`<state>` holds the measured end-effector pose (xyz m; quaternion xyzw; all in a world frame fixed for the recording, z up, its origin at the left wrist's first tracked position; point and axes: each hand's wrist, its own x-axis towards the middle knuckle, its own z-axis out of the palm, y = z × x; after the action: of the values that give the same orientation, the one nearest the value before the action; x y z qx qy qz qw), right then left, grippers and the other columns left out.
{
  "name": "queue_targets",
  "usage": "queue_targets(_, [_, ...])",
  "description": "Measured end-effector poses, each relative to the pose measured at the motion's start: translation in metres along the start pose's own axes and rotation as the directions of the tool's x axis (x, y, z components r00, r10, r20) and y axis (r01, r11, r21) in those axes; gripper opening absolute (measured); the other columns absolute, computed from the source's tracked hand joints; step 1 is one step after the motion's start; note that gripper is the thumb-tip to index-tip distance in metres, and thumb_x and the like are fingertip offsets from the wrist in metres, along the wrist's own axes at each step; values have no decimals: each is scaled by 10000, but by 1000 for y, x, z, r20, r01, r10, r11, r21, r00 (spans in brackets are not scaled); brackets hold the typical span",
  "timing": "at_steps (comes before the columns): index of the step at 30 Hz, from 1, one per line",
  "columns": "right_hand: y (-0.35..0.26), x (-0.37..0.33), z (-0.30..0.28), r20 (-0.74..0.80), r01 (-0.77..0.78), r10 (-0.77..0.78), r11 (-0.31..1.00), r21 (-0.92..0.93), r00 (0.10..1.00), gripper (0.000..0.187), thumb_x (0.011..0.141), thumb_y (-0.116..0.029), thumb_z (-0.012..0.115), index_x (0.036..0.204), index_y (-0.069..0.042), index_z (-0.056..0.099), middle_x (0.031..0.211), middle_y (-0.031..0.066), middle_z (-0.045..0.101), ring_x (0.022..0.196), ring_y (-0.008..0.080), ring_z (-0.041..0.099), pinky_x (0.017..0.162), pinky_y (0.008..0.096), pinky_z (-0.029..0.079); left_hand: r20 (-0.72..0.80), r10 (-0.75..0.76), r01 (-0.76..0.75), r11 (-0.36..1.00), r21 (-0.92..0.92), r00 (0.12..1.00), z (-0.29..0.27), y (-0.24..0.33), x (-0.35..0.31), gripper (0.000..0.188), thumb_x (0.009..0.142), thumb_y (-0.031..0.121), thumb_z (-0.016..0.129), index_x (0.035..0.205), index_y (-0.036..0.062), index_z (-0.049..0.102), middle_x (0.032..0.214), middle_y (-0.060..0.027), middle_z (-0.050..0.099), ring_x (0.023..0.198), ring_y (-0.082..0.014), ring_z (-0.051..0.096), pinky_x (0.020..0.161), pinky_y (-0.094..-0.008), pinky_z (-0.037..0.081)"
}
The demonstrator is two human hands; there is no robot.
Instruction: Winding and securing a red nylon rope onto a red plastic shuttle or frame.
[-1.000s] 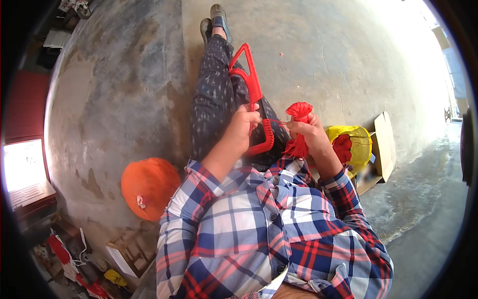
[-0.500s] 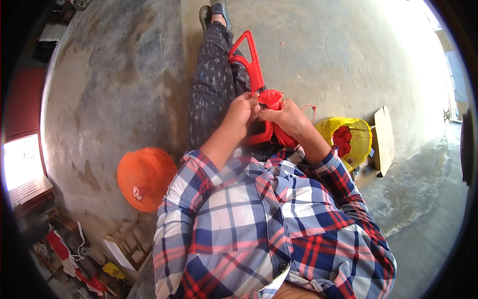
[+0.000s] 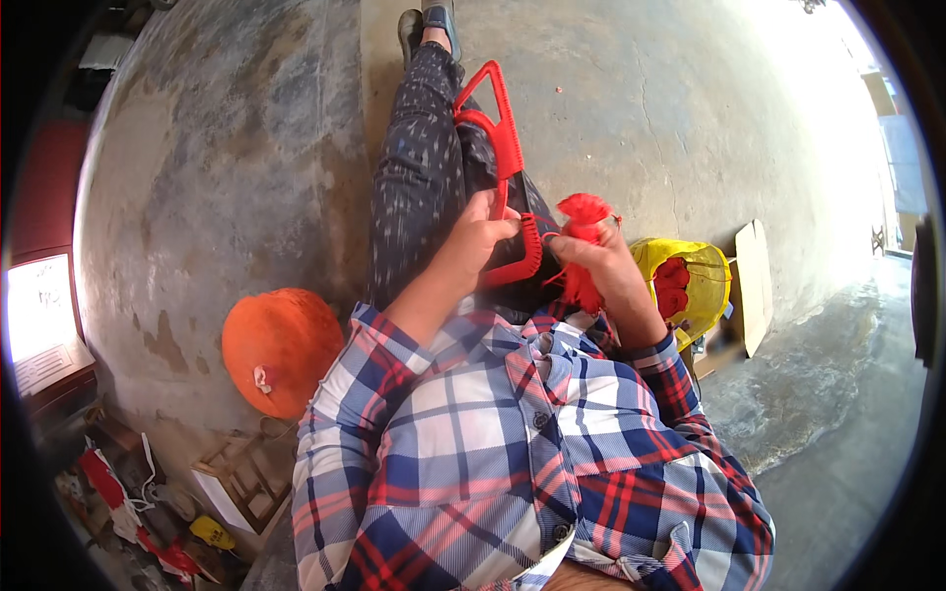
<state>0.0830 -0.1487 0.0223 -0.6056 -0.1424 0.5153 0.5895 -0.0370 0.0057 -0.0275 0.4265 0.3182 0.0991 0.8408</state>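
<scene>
A red plastic frame (image 3: 507,148) with toothed edges lies lengthwise over my dark patterned trousers. My left hand (image 3: 475,238) is closed round the frame's narrow middle bar. To the right of it, my right hand (image 3: 599,264) grips a bundle of red string (image 3: 583,210). The bundle's fanned top sticks out above the fingers, and loose strands hang below them. A thin red strand shows by the right fingertips, close to the frame's toothed lower part; whether it joins the frame I cannot tell.
A yellow bag (image 3: 711,295) with red bundles inside stands at my right, beside a cardboard flap (image 3: 754,286). An orange rounded sack (image 3: 281,352) sits on the concrete floor at my left. Behind it are a small wooden stool (image 3: 246,478) and assorted clutter.
My right hand has moved right with the red string bundle, away from the frame and my left hand. The left hand has shifted slightly and now holds the frame alone.
</scene>
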Motion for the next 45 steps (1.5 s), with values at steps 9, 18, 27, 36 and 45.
queue_targets(9, [-2, -7, 8, 96, 48, -45, 998, -27, 994, 130, 852, -17, 620, 978, -34, 647, 831, -54, 623, 762, 35, 555, 700, 220, 454, 37, -106, 110, 981, -160, 994, -3, -2, 6, 311, 804, 71, 612, 1106, 58, 538, 1001, -17, 536, 905, -103, 502, 823, -244, 374])
queue_targets(18, [18, -12, 0, 95, 163, -154, 982, -94, 983, 161, 844, -22, 606, 998, -42, 651, 765, -49, 603, 708, 45, 548, 669, 223, 441, -59, -38, 36, 999, -33, 998, 1, -16, 4, 284, 757, 61, 593, 1035, 80, 543, 921, -2, 555, 822, -108, 513, 763, -241, 384])
queue_targets(27, [-14, 14, -14, -171, 154, -140, 985, 75, 975, 281, 892, -195, 586, 1092, -7, 644, 746, -37, 552, 671, 56, 497, 596, 208, 368, -35, -101, 89, 962, -257, 994, 3, 3, 9, 309, 766, 18, 548, 1074, 46, 536, 950, -23, 561, 925, -158, 562, 937, -293, 424])
queue_targets(36, [4, 14, 17, 133, 245, -247, 969, 33, 960, 84, 853, -39, 589, 925, -24, 631, 815, -22, 615, 741, 63, 543, 670, 244, 453, -36, -83, 75, 981, -181, 996, 2, -10, 5, 283, 731, -1, 577, 990, 102, 531, 888, 22, 522, 791, -98, 514, 747, -219, 426])
queue_targets(45, [-9, 4, 2, -150, 274, -260, 958, 81, 954, 278, 932, -227, 565, 1061, 4, 648, 853, 7, 593, 822, 106, 537, 776, 256, 418, 81, 705, -504, 417, 756, 704, 19, 4, -16, 493, 767, 112, 635, 1214, -23, 479, 1148, -189, 550, 1101, -317, 530, 986, -382, 402])
